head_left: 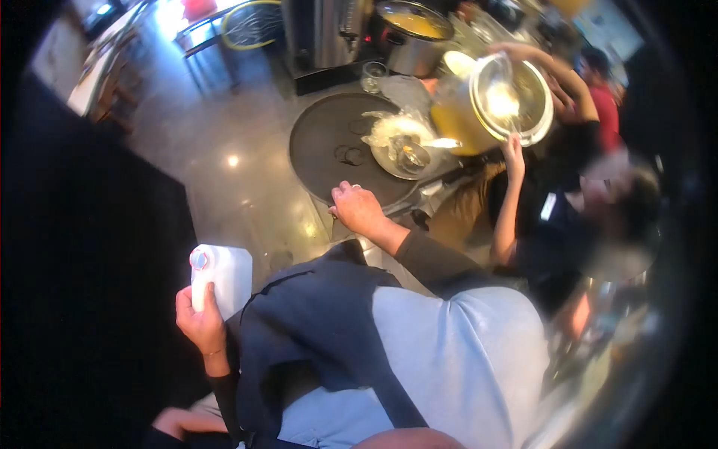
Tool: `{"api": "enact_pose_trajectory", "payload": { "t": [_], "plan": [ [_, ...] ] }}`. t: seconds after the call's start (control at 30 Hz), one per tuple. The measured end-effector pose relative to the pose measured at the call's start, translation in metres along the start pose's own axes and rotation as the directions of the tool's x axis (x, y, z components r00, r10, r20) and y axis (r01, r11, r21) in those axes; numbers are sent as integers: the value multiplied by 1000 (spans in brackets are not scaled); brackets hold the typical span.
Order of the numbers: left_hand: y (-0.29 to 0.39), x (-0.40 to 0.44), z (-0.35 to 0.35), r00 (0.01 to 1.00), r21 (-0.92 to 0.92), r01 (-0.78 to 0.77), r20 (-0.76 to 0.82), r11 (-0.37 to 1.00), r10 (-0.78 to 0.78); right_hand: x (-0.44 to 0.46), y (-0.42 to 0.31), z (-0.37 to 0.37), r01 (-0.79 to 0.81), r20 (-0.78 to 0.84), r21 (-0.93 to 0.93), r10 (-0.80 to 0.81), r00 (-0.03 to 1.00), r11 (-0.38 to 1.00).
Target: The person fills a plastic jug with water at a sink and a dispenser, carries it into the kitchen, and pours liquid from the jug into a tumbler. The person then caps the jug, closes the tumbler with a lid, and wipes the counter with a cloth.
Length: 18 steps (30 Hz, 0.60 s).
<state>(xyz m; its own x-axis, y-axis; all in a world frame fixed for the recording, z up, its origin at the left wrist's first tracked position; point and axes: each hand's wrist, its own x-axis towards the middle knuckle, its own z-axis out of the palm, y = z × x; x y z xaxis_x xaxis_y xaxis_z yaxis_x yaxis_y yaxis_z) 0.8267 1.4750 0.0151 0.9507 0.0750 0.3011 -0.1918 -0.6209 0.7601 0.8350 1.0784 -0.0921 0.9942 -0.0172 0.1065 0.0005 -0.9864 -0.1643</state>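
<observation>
The left hand (200,322) closes around the lower side of a white jug (232,271), left of the tray (318,142); its walls look stiff, smooth and possibly slippery, best gripped around the body. Its fill and weight are hidden. The right hand (363,209) curls at the tray's near rim; its grip is unclear. Beyond, a pale dish (390,163) bears crumpled film; a pot (411,54) holds yellow contents.

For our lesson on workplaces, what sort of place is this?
Probably a restaurant or catering area, judging by the large round tray, metal pot with yellow contents and white container in the left hand.
</observation>
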Motion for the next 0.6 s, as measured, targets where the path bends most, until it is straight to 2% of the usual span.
{"api": "enact_pose_trajectory", "payload": {
  "t": [0.07, 0.13, 0.2, 0.23, 0.33, 0.47, 0.6],
  "plan": [
    [-11, 48, 8, 993, -35, -103, 59, 994, 105, -4, -4, 20, -55, -52, 29, 57, 997, 998],
    [-9, 94, 14, 981, -48, -153, 109, 987, 158, 2, -16, 30, -24, -95, -20, 22, 995, 1000],
    [-9, 132, 26, 940, -62, -272, 199, 960, 279, 15, -29, 36, -58, -125, -5, 57, 991, 998],
    [-5, 164, 46, 898, -140, -354, 225, 925, 378, 20, -31, 35, -100, -147, 10, 100, 984, 995],
    [2, 203, 85, 846, -223, -387, 299, 895, 441, 36, -33, 47, -149, -167, 14, 149, 975, 989],
    [26, 239, 139, 796, -302, -432, 316, 850, 517, 55, -33, 63, -224, -202, 15, 223, 954, 974],
    [54, 272, 200, 752, -402, -409, 360, 819, 552, 67, -34, 53, -223, -262, 81, 237, 935, 971]
  ]
}}
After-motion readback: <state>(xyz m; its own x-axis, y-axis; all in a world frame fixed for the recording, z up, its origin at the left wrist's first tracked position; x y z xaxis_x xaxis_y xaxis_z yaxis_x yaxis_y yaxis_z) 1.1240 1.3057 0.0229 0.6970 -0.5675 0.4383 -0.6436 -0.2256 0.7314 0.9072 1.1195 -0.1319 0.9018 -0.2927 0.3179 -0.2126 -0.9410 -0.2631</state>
